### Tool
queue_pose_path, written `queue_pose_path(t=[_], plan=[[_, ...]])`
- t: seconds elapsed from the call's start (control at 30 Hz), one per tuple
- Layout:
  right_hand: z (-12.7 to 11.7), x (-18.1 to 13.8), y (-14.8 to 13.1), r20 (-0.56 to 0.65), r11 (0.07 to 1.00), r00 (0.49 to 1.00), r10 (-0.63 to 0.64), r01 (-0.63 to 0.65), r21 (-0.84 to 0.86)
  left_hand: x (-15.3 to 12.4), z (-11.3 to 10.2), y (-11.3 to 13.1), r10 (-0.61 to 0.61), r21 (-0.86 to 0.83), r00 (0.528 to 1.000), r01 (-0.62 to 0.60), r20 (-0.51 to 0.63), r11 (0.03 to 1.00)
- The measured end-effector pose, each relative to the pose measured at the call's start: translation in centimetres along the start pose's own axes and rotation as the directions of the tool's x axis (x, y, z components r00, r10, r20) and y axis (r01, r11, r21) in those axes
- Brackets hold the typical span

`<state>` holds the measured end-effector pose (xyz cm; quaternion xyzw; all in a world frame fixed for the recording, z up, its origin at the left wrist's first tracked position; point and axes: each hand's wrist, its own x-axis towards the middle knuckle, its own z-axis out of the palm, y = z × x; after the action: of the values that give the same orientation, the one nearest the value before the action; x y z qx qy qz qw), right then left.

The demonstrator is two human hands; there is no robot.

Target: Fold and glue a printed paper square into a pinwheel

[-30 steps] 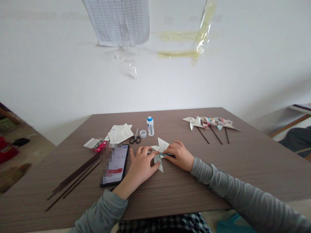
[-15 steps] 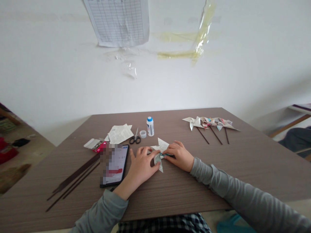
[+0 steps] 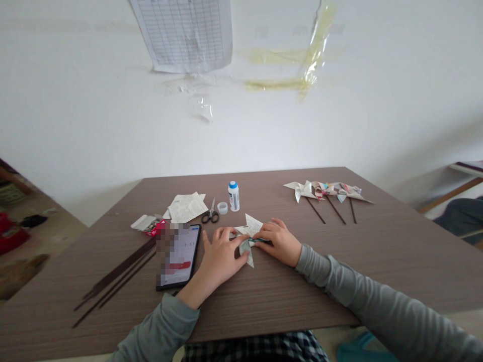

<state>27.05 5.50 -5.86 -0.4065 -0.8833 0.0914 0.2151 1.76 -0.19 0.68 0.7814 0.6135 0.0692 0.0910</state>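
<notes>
Wood-grain table (image 3: 264, 296) fills the lower part of the view, with a person in grey sleeves (image 3: 335, 276) seated at its near edge. Near the table's middle lies a folded paper (image 3: 252, 226), a printed sheet with pointed corners and a teal strip, held between both hands. The left hand (image 3: 221, 256) lies over its near side, fingers curled down onto the paper and thumb splayed out on the table. The right hand (image 3: 281, 242) comes in from the other side, its fingers closed over the folds, so both hands press and grip the paper at its centre. Just left of them lies a phone (image 3: 177, 256), its screen partly blurred, with dark sticks (image 3: 116, 274) beyond it. Farther up are scissors (image 3: 210, 213), a glue bottle (image 3: 233, 196), its cap (image 3: 222, 208), paper scraps (image 3: 186, 207) and a small box (image 3: 145, 223). Three paper pinwheels (image 3: 320, 191) on sticks lie at the far right.
</notes>
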Motion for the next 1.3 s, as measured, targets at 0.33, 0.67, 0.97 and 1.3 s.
queue_pose_path(t=[0.33, 0.67, 0.97, 1.3], plan=[[0.23, -0.11, 0.27, -0.01, 1.0, 1.0, -0.018, 0.018, -0.012, -0.11, 0.4, -0.12, -0.003, -0.027, 0.999, 0.002, -0.035, 1.0], [0.36, -0.14, 0.41, -0.029, 0.999, 0.999, -0.027, 0.027, -0.019, -0.2, 0.05, 0.15, -0.002, -0.01, 0.999, 0.001, -0.032, 1.0], [0.04, -0.12, 0.05, -0.014, 1.0, 1.0, -0.013, 0.013, -0.009, -0.13, 0.04, -0.01, -0.002, -0.017, 1.0, 0.001, -0.028, 1.0], [0.11, -0.06, 0.14, -0.03, 1.0, 0.999, -0.018, 0.018, -0.012, -0.19, 0.29, -0.05, 0.004, -0.004, 1.0, -0.004, -0.013, 1.0]])
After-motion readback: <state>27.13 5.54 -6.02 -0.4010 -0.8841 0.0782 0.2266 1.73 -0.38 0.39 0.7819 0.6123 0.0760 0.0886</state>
